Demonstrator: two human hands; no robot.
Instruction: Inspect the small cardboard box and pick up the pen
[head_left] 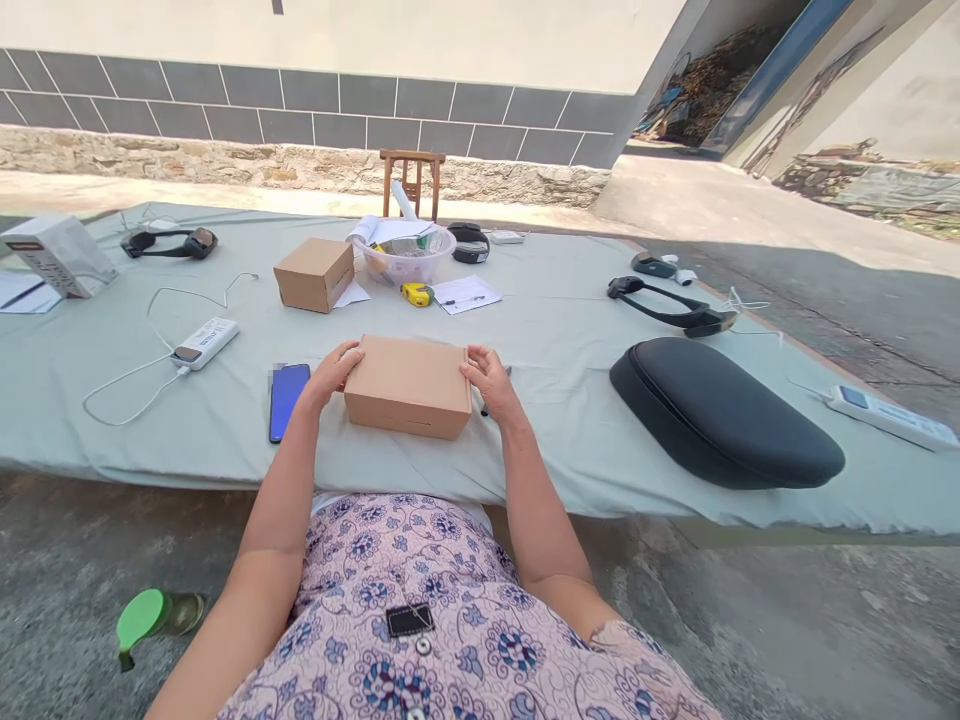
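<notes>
A closed brown cardboard box (409, 388) sits in front of me near the table's front edge. My left hand (335, 372) grips its left side, the thumb by the top edge. On the opposite side my right hand (491, 382) holds the box with its thumb at the top right edge. Some fingers of both hands are hidden behind the box sides. Just left of my left hand lies a phone (289, 402) with a blue screen. Beside my right hand a dark, thin item (486, 410), perhaps a pen, is partly covered.
A second cardboard box (313, 275), a plastic basket (409, 262) of papers and a yellow tape measure (417, 294) stand farther back. A black case (724, 412) lies right; a white power bank (205, 343) with cable lies left. A green-lidded bottle (159, 614) is on the ground.
</notes>
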